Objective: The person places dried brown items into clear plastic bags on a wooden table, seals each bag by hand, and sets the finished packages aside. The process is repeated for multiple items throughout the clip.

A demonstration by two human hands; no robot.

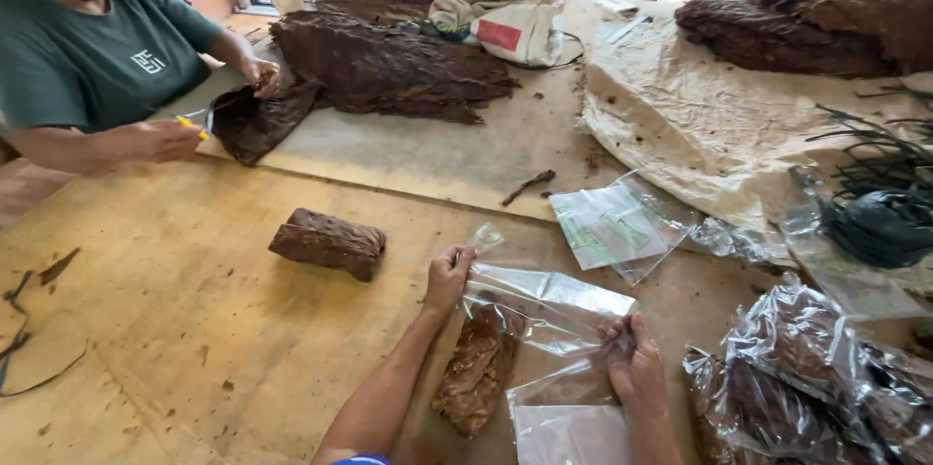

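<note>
Fingers (457,261) of the left hand (447,280) pinch one upper corner of a clear crinkled plastic bag (544,305), closed tight on the film, while the right hand (632,363) grips the opposite edge lower down, its fingers curled shut on the plastic. Between them the bag is stretched flat over the pale wooden worktop (194,329), its mouth seemingly towards the left hand, though glare makes that hard to confirm. A pressed bundle of brown dried leaves (476,368) lies just under the bag's lower edge, touching it and partly covered. This looks like the bagging step; the next move calls for the mouth to be held open wide enough for the bundle to slide in without tearing the brittle leaves. A compact brown leaf block (328,242) sits apart to the left, filled clear bags (807,358) at right. Across the worktop another person's hands (219,105) handle loose leaves.
</note>
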